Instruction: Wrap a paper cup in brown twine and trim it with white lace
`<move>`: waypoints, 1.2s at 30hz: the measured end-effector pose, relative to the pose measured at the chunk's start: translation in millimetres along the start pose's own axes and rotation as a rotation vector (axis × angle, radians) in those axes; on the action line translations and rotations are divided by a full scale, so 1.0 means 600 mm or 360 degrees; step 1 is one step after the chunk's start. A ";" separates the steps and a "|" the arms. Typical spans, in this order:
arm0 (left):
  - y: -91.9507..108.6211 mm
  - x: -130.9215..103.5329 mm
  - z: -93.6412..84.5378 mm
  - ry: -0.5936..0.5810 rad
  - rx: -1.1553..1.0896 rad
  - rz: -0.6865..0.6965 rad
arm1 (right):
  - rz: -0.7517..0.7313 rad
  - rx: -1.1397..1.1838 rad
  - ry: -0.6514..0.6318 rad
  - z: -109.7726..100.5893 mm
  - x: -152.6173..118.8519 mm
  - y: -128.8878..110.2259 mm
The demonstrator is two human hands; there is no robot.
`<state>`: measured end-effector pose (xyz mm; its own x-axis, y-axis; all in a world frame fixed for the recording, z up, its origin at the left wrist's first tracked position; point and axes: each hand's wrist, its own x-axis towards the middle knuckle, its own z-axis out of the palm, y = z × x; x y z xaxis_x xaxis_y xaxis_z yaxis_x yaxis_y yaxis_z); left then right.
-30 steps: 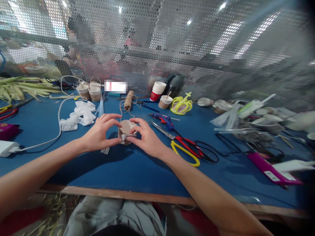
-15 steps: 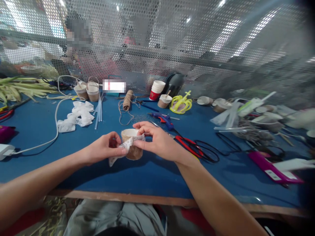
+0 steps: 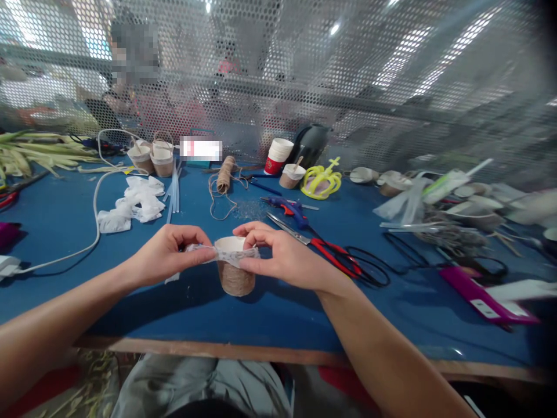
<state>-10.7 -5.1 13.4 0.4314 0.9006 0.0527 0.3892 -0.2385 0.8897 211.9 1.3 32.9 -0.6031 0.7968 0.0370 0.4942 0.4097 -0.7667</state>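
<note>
In front of me is a small paper cup (image 3: pixel 237 281) wrapped in brown twine, its white inside showing at the top. A strip of white lace (image 3: pixel 230 256) runs across the cup's near side, just under the rim. My left hand (image 3: pixel 172 253) pinches the lace to the left of the cup, and a loose end hangs below that hand. My right hand (image 3: pixel 278 255) is closed on the cup's right side, thumb pressing the lace against the twine and fingers at the far rim.
Beyond the hands lie a blue glue gun (image 3: pixel 288 210), red-handled scissors (image 3: pixel 333 255) and a twine roll (image 3: pixel 225 174). More white lace (image 3: pixel 134 203) and clear glue sticks (image 3: pixel 175 191) are at left. A yellow crown-shaped basket (image 3: pixel 321 181) stands at the back, near stacked paper cups (image 3: pixel 278 155).
My left hand has moved left and slightly up, drawing the lace from a bunched fold into a straight band across the cup. The cup now sits a little nearer to me.
</note>
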 end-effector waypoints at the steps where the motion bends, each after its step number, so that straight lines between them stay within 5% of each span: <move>1: -0.002 0.001 0.000 0.0000 0.0003 -0.0004 | -0.0005 0.0012 -0.0010 0.000 0.000 0.001; 22: -0.014 0.002 -0.005 -0.0352 -0.0351 -0.0237 | 0.0009 0.0379 -0.0043 0.002 -0.004 -0.001; 36: -0.012 0.000 0.023 -0.0551 -0.0482 -0.0337 | -0.0073 0.0210 -0.0050 0.007 -0.017 -0.021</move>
<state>-2.4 -8.3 1.0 0.6329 0.7323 -0.2511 0.2658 0.0991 0.9589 209.2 -13.8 39.5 -0.6436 0.7633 0.0552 0.3804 0.3817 -0.8424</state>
